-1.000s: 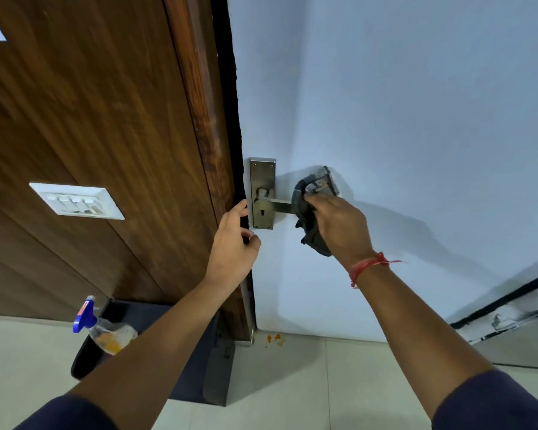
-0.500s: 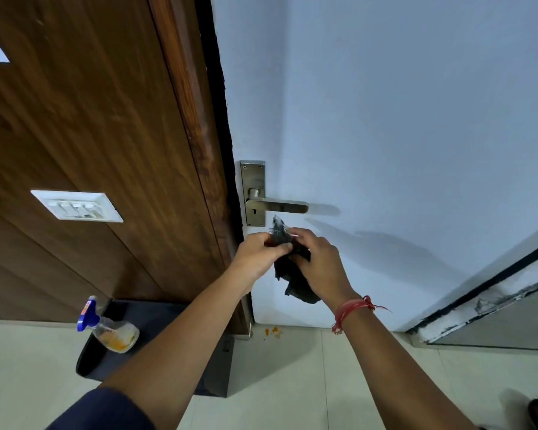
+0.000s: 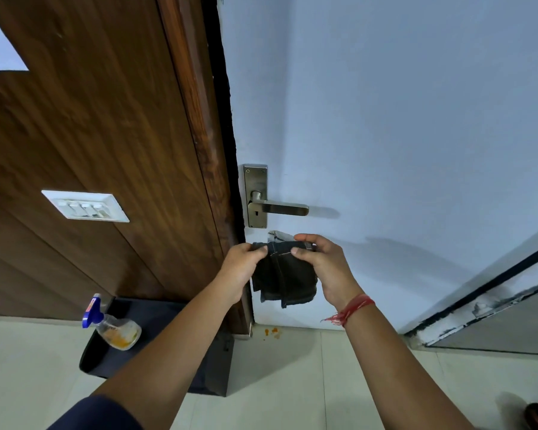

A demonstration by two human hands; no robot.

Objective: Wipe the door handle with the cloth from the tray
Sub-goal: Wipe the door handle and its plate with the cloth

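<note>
Two hands hold a dark cloth just under the door handle.

Far left of the handle (image 3: 277,208), a clear plastic spray bottle (image 3: 114,325) sits on the black tray (image 3: 156,308). The left hand (image 3: 241,270) and right hand (image 3: 323,268) each pinch the soft, floppy cloth (image 3: 284,277). The handle is smooth grey metal, long and flat.

Both my arms reach forward and up, forearms bare, dark sleeves pushed back near the elbows. My left hand (image 3: 243,268) is curled, its fingers (image 3: 260,250) pinching shut on the cloth (image 3: 284,279) at its top left edge. My right hand (image 3: 322,265) grips the top right edge, thumb in front, a red thread around the wrist. The cloth hangs below my fingers, between both hands.
</note>
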